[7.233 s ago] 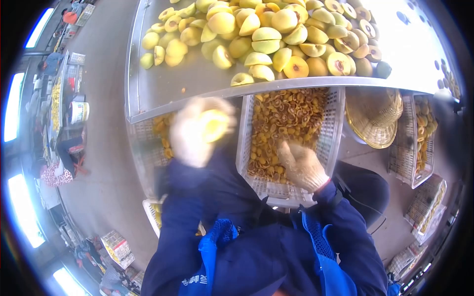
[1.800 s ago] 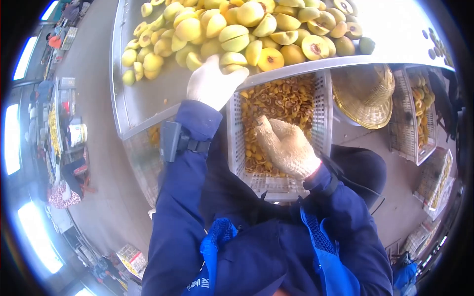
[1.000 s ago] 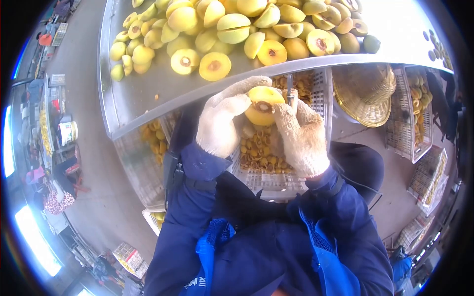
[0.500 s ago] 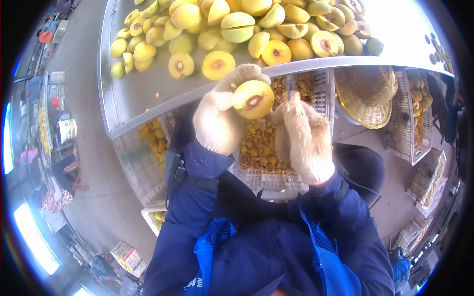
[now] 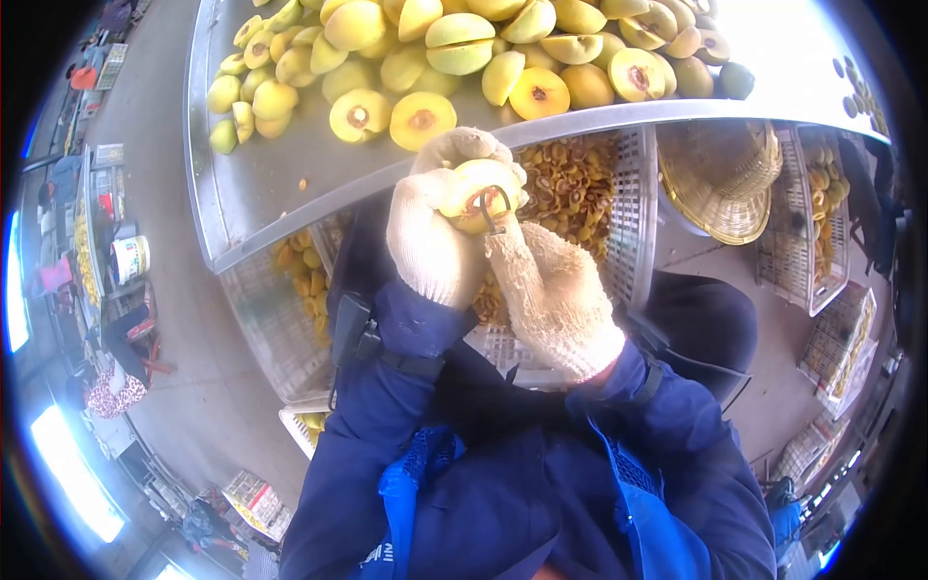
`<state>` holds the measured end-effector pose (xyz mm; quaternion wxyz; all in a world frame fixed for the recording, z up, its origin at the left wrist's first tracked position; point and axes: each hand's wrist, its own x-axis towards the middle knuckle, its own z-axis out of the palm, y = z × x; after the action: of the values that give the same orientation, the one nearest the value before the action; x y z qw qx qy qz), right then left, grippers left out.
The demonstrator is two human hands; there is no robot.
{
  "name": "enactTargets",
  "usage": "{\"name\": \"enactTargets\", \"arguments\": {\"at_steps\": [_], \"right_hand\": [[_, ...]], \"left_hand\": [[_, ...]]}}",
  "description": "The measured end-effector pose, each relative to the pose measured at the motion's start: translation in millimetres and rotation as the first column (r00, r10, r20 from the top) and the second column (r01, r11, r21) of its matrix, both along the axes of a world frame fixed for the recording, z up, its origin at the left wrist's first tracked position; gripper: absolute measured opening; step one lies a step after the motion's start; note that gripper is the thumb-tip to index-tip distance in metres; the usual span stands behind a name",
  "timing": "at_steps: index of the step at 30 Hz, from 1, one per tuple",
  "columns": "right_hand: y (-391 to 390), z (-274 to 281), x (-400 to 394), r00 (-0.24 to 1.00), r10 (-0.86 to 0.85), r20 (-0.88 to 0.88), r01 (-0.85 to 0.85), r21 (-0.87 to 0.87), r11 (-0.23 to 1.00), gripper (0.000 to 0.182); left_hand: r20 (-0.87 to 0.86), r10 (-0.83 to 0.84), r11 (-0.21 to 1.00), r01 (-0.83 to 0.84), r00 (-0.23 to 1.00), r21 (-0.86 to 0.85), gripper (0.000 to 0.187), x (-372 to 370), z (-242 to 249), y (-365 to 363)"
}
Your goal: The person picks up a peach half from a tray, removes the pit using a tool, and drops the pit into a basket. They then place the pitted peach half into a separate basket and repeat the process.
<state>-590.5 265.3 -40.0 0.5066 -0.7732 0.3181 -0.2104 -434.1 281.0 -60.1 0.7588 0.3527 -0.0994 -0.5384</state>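
A halved yellow fruit (image 5: 466, 200) is held in my left hand (image 5: 437, 227), which wears a pale knit glove, cut face towards my right hand. My right hand (image 5: 556, 295), in a worn, fuzzy glove, is closed round a small tool with a curved metal loop (image 5: 496, 200). The loop lies against the fruit's brown centre. Below both hands stands a plastic crate (image 5: 633, 217) full of small orange-brown pieces (image 5: 565, 184). Many yellow fruits, whole and halved, are heaped on the metal table (image 5: 290, 184) just beyond my hands.
A woven straw hat (image 5: 725, 193) hangs or rests right of the crate. More crates of fruit stand at the right (image 5: 797, 242) and lower left (image 5: 275, 319). A person in patterned clothing (image 5: 116, 391) is at the far left, near a white bucket (image 5: 130, 257).
My right hand has moved left and up to the fruit, bringing the loop onto its cut face. My left hand has turned the fruit slightly and still holds it.
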Motion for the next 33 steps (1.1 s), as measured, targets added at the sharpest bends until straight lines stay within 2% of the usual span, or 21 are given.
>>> {"name": "enactTargets", "arguments": {"at_steps": [4,10,14,16,18,19,21,23,25,27,29,32,33], "right_hand": [[3.8,-6.9,1.8,0.999,-0.009,0.035,0.014,-0.150,0.989,0.057],[5.3,-17.8,0.7,0.999,0.032,0.013,-0.029,-0.167,0.985,0.063],[2.8,-11.4,2.0,0.998,0.067,-0.005,-0.067,0.013,0.998,0.052],[3.5,-7.6,1.8,0.998,0.068,-0.011,-0.067,0.048,0.997,0.041],[1.6,-0.2,3.8,0.996,0.057,-0.069,-0.044,0.172,0.984,0.031],[-1.0,7.6,7.4,0.991,0.054,-0.124,-0.015,0.298,0.955,0.029],[-5.8,10.6,9.9,0.984,0.072,-0.163,0.006,0.436,0.900,0.030],[-5.9,6.8,7.8,0.986,0.099,-0.135,-0.022,0.483,0.875,0.033],[-3.3,0.9,4.5,0.999,0.042,0.026,-0.049,0.551,0.833,0.039],[-12.4,1.3,-1.9,0.992,0.054,0.113,-0.121,0.770,0.627,0.045],[-34.6,10.0,-11.6,0.980,0.121,0.157,-0.173,0.975,0.139,0.052],[-32.0,12.3,-9.8,0.981,0.099,0.164,-0.183,0.956,0.230,0.057],[-29.4,12.8,-10.4,0.982,0.095,0.163,-0.183,0.949,0.258,0.058]], "left_hand": [[-0.027,0.026,0.999,-0.025,0.999,0.026,0.053,-4.0,6.1,1.8],[0.025,0.075,0.994,-0.077,0.997,0.082,0.054,-9.7,6.3,4.1],[-0.027,0.050,0.997,-0.049,0.998,0.053,0.047,-6.9,0.0,8.2],[-0.002,0.059,0.985,-0.058,0.998,0.161,0.050,-6.3,3.9,7.4],[0.027,0.060,0.972,-0.065,0.998,0.225,0.057,-6.2,5.1,6.0],[0.041,0.057,0.969,-0.065,0.998,0.238,0.061,-6.9,5.0,5.8],[0.081,0.050,0.962,-0.070,0.995,0.266,0.065,-8.0,6.7,3.7],[0.125,0.044,0.949,-0.080,0.991,0.305,0.065,-10.6,11.2,3.9],[0.033,0.034,0.967,-0.041,0.999,0.250,0.065,-9.4,15.6,3.2],[-0.003,-0.001,0.988,0.002,1.000,0.155,0.065,-5.4,12.3,3.5],[0.025,-0.064,0.998,0.063,0.998,0.025,0.063,-0.3,1.3,3.8],[0.173,-0.128,0.967,0.084,0.977,0.242,0.062,-0.7,18.8,-1.8],[0.098,-0.138,0.959,0.108,0.986,0.262,0.062,-1.9,26.8,-5.2]]}}
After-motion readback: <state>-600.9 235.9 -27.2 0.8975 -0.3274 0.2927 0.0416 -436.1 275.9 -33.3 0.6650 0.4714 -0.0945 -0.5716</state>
